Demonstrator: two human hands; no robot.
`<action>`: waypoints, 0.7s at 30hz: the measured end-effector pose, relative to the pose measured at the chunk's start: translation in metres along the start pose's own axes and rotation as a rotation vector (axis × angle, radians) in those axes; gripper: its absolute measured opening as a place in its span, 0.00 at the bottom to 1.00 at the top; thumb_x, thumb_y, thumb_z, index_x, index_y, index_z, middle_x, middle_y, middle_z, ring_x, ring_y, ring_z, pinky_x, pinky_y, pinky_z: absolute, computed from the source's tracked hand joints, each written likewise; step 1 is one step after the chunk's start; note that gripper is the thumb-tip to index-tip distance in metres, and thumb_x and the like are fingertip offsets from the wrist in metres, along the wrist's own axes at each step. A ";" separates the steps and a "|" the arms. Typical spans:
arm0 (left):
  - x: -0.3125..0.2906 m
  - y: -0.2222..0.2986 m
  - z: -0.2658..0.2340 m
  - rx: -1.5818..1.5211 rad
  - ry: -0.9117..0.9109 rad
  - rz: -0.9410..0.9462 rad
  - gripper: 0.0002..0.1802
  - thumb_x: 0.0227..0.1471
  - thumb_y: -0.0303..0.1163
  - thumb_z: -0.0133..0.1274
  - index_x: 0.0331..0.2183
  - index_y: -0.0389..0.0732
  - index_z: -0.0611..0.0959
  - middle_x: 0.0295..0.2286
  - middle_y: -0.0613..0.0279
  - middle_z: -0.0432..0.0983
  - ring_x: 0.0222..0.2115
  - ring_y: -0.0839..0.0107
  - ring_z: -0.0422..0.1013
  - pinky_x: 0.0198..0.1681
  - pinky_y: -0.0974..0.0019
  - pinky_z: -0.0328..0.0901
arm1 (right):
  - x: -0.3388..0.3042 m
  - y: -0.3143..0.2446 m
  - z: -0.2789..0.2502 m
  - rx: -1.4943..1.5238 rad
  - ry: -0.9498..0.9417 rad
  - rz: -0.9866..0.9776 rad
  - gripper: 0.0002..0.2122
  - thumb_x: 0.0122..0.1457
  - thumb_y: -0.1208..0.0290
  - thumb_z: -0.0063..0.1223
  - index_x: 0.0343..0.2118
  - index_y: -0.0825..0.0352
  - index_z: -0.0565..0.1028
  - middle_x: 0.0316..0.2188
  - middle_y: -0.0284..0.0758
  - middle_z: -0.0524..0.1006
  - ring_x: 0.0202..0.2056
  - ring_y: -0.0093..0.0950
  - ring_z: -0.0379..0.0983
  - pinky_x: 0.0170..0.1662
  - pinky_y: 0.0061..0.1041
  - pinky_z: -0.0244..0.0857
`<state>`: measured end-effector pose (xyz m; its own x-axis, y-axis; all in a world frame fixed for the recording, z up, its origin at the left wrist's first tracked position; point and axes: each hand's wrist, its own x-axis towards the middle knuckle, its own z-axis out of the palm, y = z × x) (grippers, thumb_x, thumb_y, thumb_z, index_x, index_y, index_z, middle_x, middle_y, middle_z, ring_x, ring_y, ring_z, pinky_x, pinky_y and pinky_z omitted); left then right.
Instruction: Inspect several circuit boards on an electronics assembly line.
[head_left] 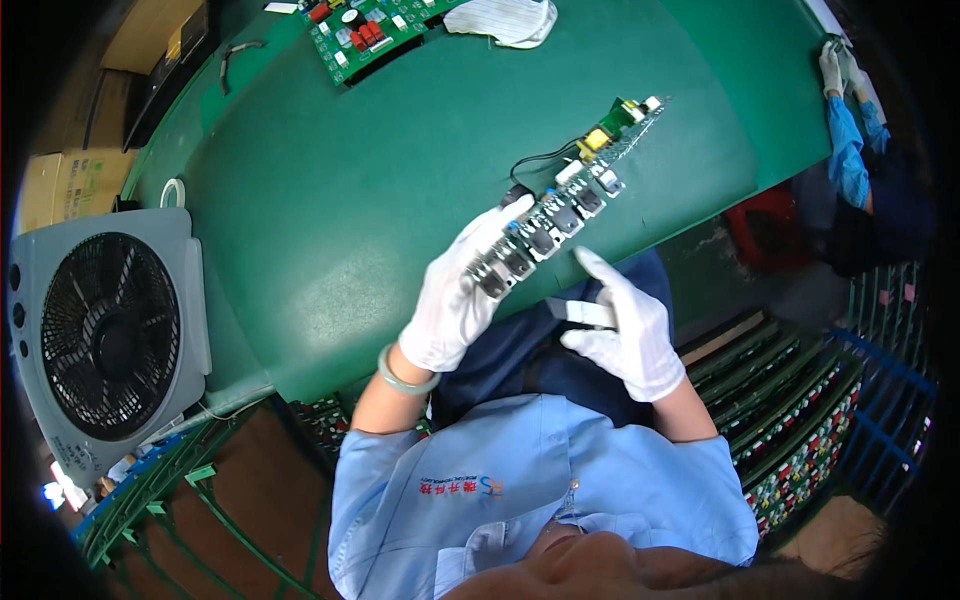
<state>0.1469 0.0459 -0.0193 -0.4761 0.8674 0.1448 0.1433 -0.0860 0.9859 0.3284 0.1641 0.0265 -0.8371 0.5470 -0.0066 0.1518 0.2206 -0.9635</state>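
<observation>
My left hand (455, 290), in a white glove, grips a long narrow circuit board (565, 215) by its near-left end. The board is tilted on edge above the green table, its far end pointing up to the right. A row of black square parts faces me, and a yellow transformer and a black wire show on its far side. To the right of the board and apart from it is my gloved right hand (635, 335), with index finger and thumb spread. Between its fingers sits a short white strip (588, 313) with a grey tip; its kind is unclear.
On the green table (350, 200) lie another green circuit board (375, 35), a white striped glove (510, 22) and a roll of tape (173, 192). A grey box fan (115, 330) stands at left. Racks of boards (800, 420) stand lower right. A co-worker's gloved hands (838, 70) show far right.
</observation>
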 end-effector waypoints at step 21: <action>-0.003 0.007 0.018 -0.576 0.047 -0.132 0.31 0.63 0.44 0.37 0.59 0.32 0.59 0.60 0.49 0.53 0.60 0.60 0.56 0.62 0.58 0.53 | -0.005 0.025 0.033 -0.618 0.206 -0.134 0.15 0.47 0.76 0.64 0.40 0.68 0.76 0.30 0.37 0.77 0.29 0.33 0.75 0.29 0.26 0.70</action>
<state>0.1649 0.0518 -0.0144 -0.4976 0.8674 0.0088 -0.4078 -0.2428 0.8802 0.3188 0.1404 -0.0067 -0.7613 0.6124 0.2130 0.3786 0.6865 -0.6208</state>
